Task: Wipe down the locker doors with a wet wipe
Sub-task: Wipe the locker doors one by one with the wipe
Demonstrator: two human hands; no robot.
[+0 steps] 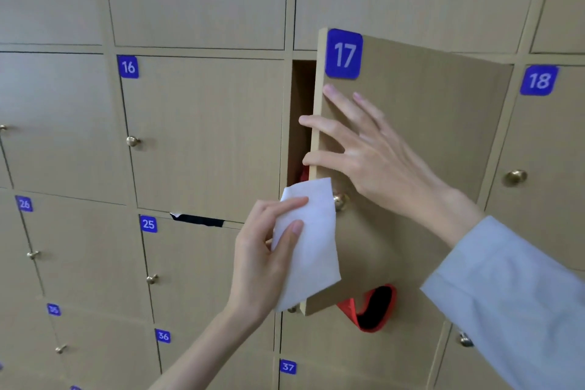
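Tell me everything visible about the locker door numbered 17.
The tan wood-look locker door 17 stands partly open, swung outward, hinged at its right. A blue square "17" label sits at its top left; a brass knob near the free edge. The right hand grips that edge; the white wet wipe in the left hand covers the edge lower down.

Red strap w/ black lining hangs below the open door; black tape above no. 25.
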